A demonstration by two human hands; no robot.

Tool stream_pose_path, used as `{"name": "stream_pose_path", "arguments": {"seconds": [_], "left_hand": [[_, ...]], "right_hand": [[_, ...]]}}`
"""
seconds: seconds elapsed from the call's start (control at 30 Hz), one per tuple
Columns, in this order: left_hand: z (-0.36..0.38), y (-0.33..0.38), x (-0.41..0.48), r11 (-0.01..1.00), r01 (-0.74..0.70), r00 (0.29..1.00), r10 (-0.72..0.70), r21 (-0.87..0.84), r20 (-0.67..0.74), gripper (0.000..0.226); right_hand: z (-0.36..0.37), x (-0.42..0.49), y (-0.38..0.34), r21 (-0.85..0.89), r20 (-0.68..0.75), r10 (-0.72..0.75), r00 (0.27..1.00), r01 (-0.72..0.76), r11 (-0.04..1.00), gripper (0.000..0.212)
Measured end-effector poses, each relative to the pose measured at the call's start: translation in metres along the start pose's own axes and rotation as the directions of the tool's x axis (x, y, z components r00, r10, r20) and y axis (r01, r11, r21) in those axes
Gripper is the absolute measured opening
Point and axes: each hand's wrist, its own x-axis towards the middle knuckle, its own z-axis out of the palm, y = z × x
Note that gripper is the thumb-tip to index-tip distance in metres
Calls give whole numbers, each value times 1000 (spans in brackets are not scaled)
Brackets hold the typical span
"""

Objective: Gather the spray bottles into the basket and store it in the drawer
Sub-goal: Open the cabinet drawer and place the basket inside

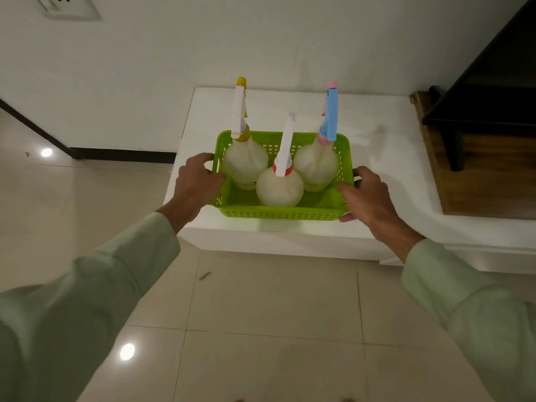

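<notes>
I can read no brand or writing on anything here; the bottles' translucent bodies show only a faint yellowish smudge low on the left one, too blurred to make out.

The green basket [282, 212] sits at centre frame on a low white ledge [385, 169], close to its near edge. My left hand [195, 181] is closed around the basket's left short side, thumb inside against the wall, fingers curled over the outside. My right hand [367, 195] grips the right short side the same way, thumb on the rim, fingers wrapped behind where I cannot see them.

Three spray bottles stand upright inside. The yellow-capped bottle [246, 162] is in the back left, the pink-and-blue bottle [316, 166] in the back right, and the orange-collared bottle [280, 187] in front between them, touching or nearly touching both. Their bases are hidden by the basket wall and by one another.

Pale green sleeves [95, 300] cover both forearms and run off the lower corners. At the upper right, dark wooden furniture [493, 111] is cut off by the frame edge. A wall socket [68, 5] is clipped at the upper left. I see no drawer front that I can make out for certain.
</notes>
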Motion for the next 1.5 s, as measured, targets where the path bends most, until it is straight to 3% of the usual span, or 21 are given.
{"name": "stream_pose_path", "arguments": {"seconds": [0.1,0.17,0.23,0.3,0.37,0.43,0.53,0.67,0.8,0.97,1.2,1.37,1.43,1.47,1.5], "left_hand": [[8,-18,-34,985,-120,962,85,-122,-260,44],[23,-36,-69,954,-222,888,112,-201,-447,31],[46,-57,-101,931,-210,881,47,-300,-470,21],[75,-77,-118,890,-74,930,-101,-449,-354,16],[100,-95,-117,764,147,931,-322,-628,-174,14],[122,-116,-103,557,399,850,-522,-728,67,15],[153,-154,-74,336,612,730,-587,-716,349,21],[187,-203,-24,197,635,681,-598,-747,422,52],[208,-231,20,80,582,688,-579,-810,437,65],[209,-239,43,-47,505,741,-489,-862,461,72],[207,-254,34,-57,496,768,-436,-867,468,71],[192,-272,4,-52,547,736,-446,-835,510,72],[184,-269,-20,66,578,735,-476,-813,484,63],[180,-264,-37,203,589,746,-509,-782,429,56],[175,-257,-56,383,570,779,-532,-727,331,47]], "right_hand": [[2,-28,13,99,-157,-24,987,40,994,53],[15,-60,32,205,-358,-96,929,179,962,37],[39,-87,56,324,-461,-65,885,236,916,13],[69,-100,82,464,-401,70,913,136,875,13],[96,-100,107,578,-243,261,934,-77,812,16],[117,-87,135,661,-19,468,884,-340,669,20],[142,-59,176,739,260,577,774,-544,397,40],[176,-11,221,836,374,548,748,-528,150,56],[199,34,243,898,417,472,777,-432,-82,83],[213,52,250,909,413,387,824,-352,-222,96],[213,48,260,899,426,331,842,-351,-263,99],[206,14,272,884,459,343,820,-381,-272,98],[201,-10,267,885,465,399,790,-422,-195,93],[197,-26,261,881,453,444,773,-463,-93,83],[193,-45,252,862,400,493,773,-499,83,68]]}}
